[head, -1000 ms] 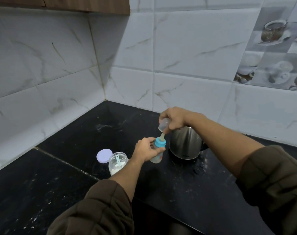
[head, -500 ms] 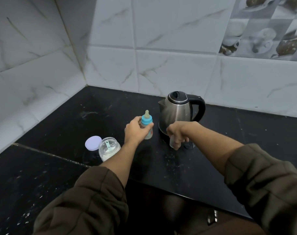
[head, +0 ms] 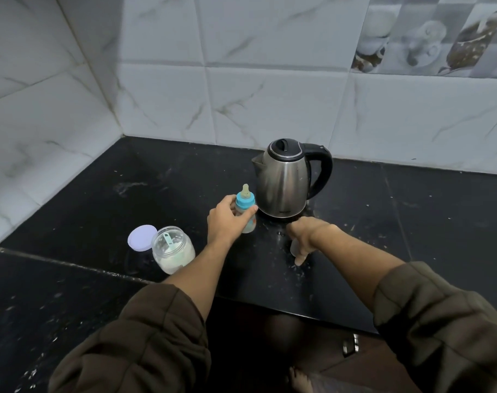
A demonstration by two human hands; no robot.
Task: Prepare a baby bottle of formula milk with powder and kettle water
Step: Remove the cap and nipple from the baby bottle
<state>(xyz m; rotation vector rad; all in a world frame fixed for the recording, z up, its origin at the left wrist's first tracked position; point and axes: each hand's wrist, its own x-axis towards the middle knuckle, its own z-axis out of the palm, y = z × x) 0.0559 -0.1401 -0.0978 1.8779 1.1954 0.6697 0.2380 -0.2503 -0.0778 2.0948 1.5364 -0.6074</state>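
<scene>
My left hand [head: 226,219] grips a small baby bottle [head: 246,211] with a blue collar and teat, upright on the black counter [head: 99,199]. My right hand [head: 305,236] is lowered to the counter in front of the steel kettle [head: 284,180], holding the bottle's clear cap [head: 294,249], which is mostly hidden under the fingers. An open jar of white powder [head: 173,251] with a pale green scoop inside stands to the left, its lilac lid [head: 142,238] lying beside it.
The kettle's black handle [head: 322,171] points right. Tiled walls [head: 241,80] meet in a corner behind the counter. The counter's front edge [head: 298,312] runs just below my forearms, with a bare foot on the floor beneath.
My right hand lifted the clear cap off the bottle's teat and lowered it to the counter in front of the kettle. The left hand keeps its hold on the bottle. The view tilted down.
</scene>
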